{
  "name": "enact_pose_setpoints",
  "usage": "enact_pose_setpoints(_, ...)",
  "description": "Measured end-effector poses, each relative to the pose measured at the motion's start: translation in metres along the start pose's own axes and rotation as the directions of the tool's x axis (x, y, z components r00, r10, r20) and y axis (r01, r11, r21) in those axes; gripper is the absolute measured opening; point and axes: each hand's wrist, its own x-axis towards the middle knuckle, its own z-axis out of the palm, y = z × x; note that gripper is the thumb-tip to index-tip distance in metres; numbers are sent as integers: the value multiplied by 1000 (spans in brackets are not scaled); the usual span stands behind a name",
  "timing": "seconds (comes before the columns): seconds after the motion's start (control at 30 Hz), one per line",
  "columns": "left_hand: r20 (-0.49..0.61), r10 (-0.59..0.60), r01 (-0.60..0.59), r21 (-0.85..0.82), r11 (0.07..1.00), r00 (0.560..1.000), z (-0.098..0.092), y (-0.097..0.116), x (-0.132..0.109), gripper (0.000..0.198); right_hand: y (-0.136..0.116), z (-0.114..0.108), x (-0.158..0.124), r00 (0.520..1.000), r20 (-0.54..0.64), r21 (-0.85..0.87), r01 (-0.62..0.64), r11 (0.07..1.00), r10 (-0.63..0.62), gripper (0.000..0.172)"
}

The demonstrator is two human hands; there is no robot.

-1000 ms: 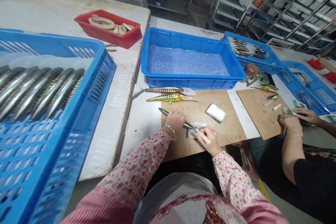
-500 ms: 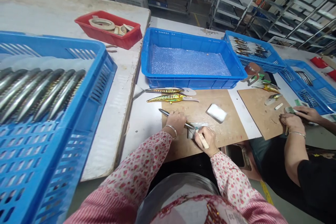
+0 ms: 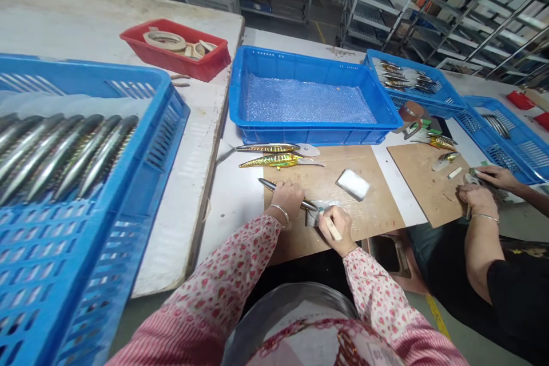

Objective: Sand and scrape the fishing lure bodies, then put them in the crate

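My left hand (image 3: 288,195) presses down on a long silver fishing lure (image 3: 269,185) that lies across the brown board (image 3: 364,211). My right hand (image 3: 338,227) is closed around a small pale stick-like tool (image 3: 333,230), its tip at the lure's clear front lip (image 3: 314,213). Two finished gold-striped lures (image 3: 274,160) lie side by side just beyond my left hand. A white block (image 3: 353,184) rests on the board to the right.
A blue crate (image 3: 313,97) lined with bubble wrap stands behind the board. Left, a big blue crate (image 3: 128,194) holds several silver lures. A red tray (image 3: 174,57) holds tape rolls. At right, a co-worker's hands (image 3: 480,197) work at another board near more blue crates.
My right hand shifted slightly left toward the lure's lip and turned the tool. My left hand stayed on the lure. The co-worker's hands moved a little.
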Motion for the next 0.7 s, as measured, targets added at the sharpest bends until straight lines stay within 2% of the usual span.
enact_pose_setpoints(0.17,-2,-4,4,-2,1000,1000,-1,1,0,33,1,-4,0,999,50,52,-9,999,6,27)
enact_pose_setpoints(0.3,7,1,-1,-3,1000,1000,-3,1,-2,32,0,-3,0,999,14,84,-52,995,51,24)
enact_pose_setpoints(0.5,0,-6,6,-11,1000,1000,-4,1,-3,33,0,-1,1,1000,11,24,10,1000,-10,25)
enact_pose_setpoints(0.6,-19,3,-3,-12,1000,1000,-2,0,-3,33,-1,-6,1,997,65,116,-52,992,45,27)
enact_pose_setpoints(0.7,-30,13,-13,-15,1000,999,0,0,-2,33,-2,-6,0,988,56,174,-154,973,146,25)
